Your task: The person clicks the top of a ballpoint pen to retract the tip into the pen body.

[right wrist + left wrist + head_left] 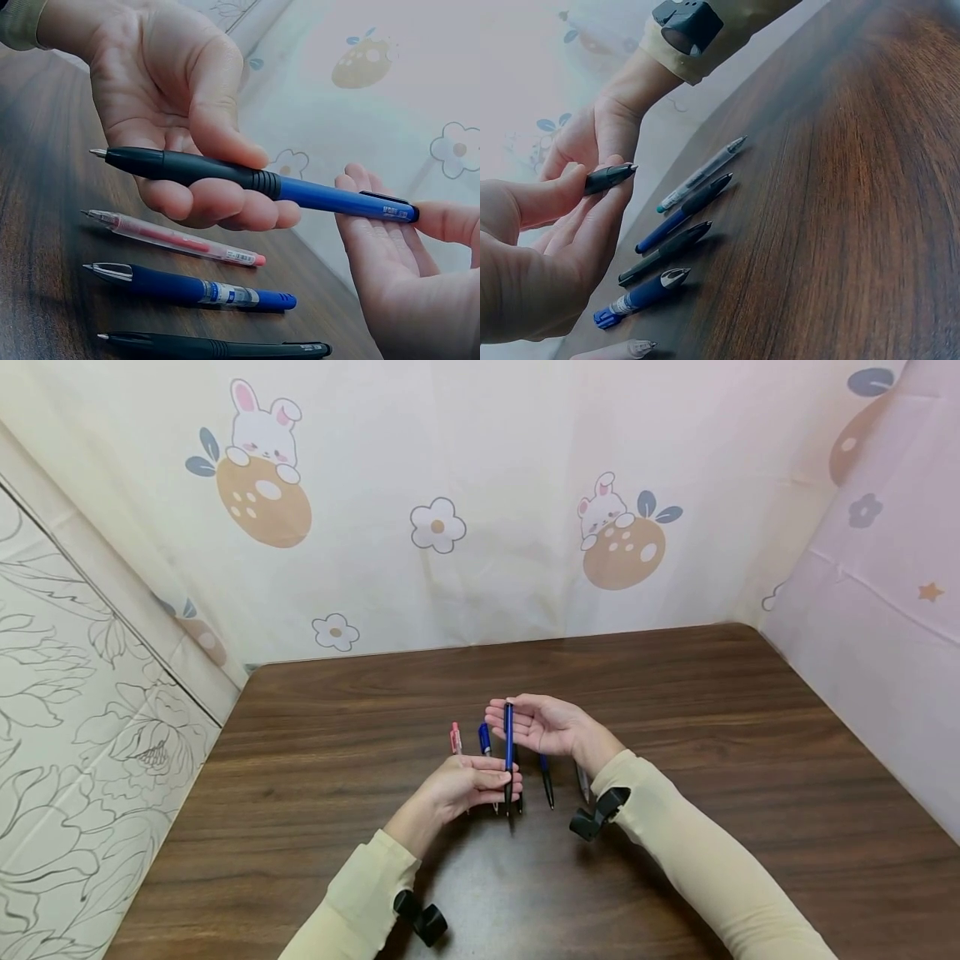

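Observation:
Both hands hold a blue ballpoint pen with a black grip above the table. My left hand pinches the grip between thumb and fingers, and the metal tip sticks out past it. At the clip end, my right hand has its thumb on the pen's end, with straight fingers behind the barrel. Beneath the hands lies a row of pens: a clear pink one, a blue one with a clear band, a black one, a blue-and-black one and a clear one with a teal end.
The pens lie side by side on a dark wood-grain table. Behind it hangs a pale curtain with rabbit and flower prints. Black wrist cameras are strapped over both cream sleeves.

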{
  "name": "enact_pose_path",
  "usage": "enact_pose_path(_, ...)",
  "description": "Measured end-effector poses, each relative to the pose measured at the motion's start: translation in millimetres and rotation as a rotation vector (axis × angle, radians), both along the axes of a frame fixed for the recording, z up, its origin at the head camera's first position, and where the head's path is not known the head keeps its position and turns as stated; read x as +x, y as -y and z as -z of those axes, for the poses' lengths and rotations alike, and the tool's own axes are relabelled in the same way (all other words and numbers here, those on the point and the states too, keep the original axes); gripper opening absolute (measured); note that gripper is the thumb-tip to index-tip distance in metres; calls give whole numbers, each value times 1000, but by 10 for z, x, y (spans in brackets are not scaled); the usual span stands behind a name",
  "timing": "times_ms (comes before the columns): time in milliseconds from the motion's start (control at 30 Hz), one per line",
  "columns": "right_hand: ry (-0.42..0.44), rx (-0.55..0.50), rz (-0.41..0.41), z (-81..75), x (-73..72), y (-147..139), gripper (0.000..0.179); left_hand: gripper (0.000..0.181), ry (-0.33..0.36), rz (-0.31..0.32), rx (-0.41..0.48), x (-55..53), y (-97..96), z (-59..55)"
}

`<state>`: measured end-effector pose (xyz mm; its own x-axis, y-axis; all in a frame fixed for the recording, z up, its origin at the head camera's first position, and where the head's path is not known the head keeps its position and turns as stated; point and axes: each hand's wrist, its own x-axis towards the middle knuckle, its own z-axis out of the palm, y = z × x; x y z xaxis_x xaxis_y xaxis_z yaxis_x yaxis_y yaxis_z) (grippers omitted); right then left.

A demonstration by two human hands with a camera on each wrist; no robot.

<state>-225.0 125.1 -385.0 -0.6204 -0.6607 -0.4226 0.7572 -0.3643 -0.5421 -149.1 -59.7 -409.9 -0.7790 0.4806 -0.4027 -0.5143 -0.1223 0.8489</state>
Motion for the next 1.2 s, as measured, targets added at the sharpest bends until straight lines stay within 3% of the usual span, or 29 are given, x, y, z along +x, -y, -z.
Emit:
enact_pose_path(533,38,-2,8,-11,10,13,25,34,-18,27,-11,16,22,-32)
enact_pose_path(867,0,14,8,-96,-15,-4,28,36,-75,47,-10,-23,80,-92)
enact_pose_path(1200,9,28,-7,-106,-8,6,32,36,-50,48,-5,-10,99,-90)
